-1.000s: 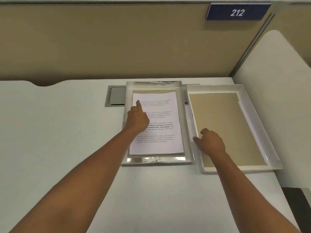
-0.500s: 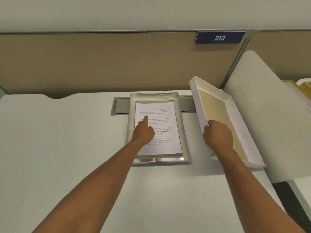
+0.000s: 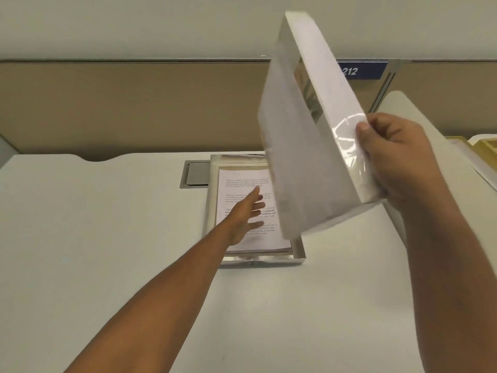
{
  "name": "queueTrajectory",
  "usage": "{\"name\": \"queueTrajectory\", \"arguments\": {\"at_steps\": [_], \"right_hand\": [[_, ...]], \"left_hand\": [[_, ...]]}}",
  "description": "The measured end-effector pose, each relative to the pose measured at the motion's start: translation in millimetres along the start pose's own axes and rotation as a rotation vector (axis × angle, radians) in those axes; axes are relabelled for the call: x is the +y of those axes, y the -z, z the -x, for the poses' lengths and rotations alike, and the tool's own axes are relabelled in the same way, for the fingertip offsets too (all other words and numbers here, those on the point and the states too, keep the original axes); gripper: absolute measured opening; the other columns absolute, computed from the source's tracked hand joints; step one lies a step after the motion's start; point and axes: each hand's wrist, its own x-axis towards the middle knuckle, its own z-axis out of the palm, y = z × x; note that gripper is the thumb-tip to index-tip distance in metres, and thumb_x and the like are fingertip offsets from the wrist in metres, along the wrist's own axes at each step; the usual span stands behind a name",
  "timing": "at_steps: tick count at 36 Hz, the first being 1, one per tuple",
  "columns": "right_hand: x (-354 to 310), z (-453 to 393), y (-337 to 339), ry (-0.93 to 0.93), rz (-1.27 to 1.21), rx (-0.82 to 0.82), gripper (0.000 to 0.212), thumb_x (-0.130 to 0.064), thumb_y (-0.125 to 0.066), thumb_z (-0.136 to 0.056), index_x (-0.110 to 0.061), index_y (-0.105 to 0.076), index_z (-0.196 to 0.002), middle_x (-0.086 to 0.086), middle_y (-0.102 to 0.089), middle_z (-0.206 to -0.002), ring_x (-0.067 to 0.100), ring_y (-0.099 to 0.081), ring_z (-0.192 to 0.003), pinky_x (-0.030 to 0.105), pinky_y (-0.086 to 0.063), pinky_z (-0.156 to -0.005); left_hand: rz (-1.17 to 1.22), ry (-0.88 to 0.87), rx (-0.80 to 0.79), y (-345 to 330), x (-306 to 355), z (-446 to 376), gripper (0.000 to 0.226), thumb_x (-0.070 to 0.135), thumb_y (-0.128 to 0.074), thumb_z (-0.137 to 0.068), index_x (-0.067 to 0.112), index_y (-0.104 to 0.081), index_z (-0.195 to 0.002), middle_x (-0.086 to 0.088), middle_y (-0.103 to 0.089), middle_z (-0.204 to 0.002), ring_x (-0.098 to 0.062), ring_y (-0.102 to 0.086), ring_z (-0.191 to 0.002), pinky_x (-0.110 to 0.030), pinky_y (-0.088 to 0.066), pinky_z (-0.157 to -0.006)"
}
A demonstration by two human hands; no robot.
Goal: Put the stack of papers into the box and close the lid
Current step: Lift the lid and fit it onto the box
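White desk (image 3: 107,238) in a partitioned cubicle, nameplate "212" (image 3: 357,71) behind. The stack of papers (image 3: 242,184) lies flat inside the open box (image 3: 298,255), long axis running away from me, text upright to my view. My left hand (image 3: 242,214) rests on it, fingers spread flat. My right hand (image 3: 398,157) pinches the lid (image 3: 309,146) at its near edge, thumb on the glossy wrapped face; the lid stands tilted in the air above the box's right side. I judge it light, stiff and slippery; gripping both long edges would steady it.
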Motion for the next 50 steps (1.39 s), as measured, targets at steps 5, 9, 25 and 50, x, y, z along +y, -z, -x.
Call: {"name": "queueTrajectory", "arguments": {"at_steps": [5, 9, 25, 50], "right_hand": [[3.4, -9.6, -6.5, -0.067, -0.279, -0.086, 0.018, -0.032, -0.056, -0.096, -0.024, -0.073, -0.094, -0.012, -0.075, -0.082, 0.002, -0.069, -0.066, 0.019, -0.055, -0.056], [29.8, -15.1, -25.1, -0.163, -0.394, -0.122, 0.025, -0.029, -0.054, -0.097, -0.021, -0.074, -0.084, -0.005, -0.074, -0.079, 0.009, -0.067, -0.064, 0.026, -0.058, -0.059], [180.5, 34.5, -103.9, -0.487, 0.131, -0.141, 0.061, -0.046, -0.059, -0.092, 0.006, -0.055, -0.123, 0.02, -0.061, -0.123, 0.032, -0.059, -0.1, 0.042, -0.048, -0.085], [226.6, 56.3, -115.0, -0.586, 0.27, -0.337, 0.055, -0.057, -0.039, -0.094, -0.017, -0.059, -0.125, -0.003, -0.057, -0.112, 0.019, -0.049, -0.106, 0.036, -0.043, -0.095]], "left_hand": [[0.313, -0.003, -0.079, 15.7, 1.6, 3.7, 0.056, 0.07, -0.038, -0.091, 0.034, -0.063, -0.125, 0.003, -0.07, -0.126, -0.02, -0.064, -0.119, -0.041, -0.053, -0.097], [0.396, -0.041, 0.079, 34.4, -2.7, 11.6, 0.05, 0.066, -0.036, -0.094, 0.037, -0.062, -0.125, 0.004, -0.073, -0.119, -0.018, -0.068, -0.107, -0.036, -0.056, -0.083], [-0.053, 0.09, 0.718, 93.0, -42.8, -2.4, 0.044, 0.047, -0.032, -0.097, 0.012, -0.053, -0.081, -0.007, -0.058, -0.087, -0.02, -0.052, -0.073, -0.034, -0.041, -0.069], [-0.477, 0.185, 0.595, 121.3, -74.5, -7.2, 0.06, 0.061, -0.021, -0.097, 0.011, -0.055, -0.097, -0.004, -0.057, -0.086, -0.025, -0.055, -0.088, -0.035, -0.046, -0.081]]}}
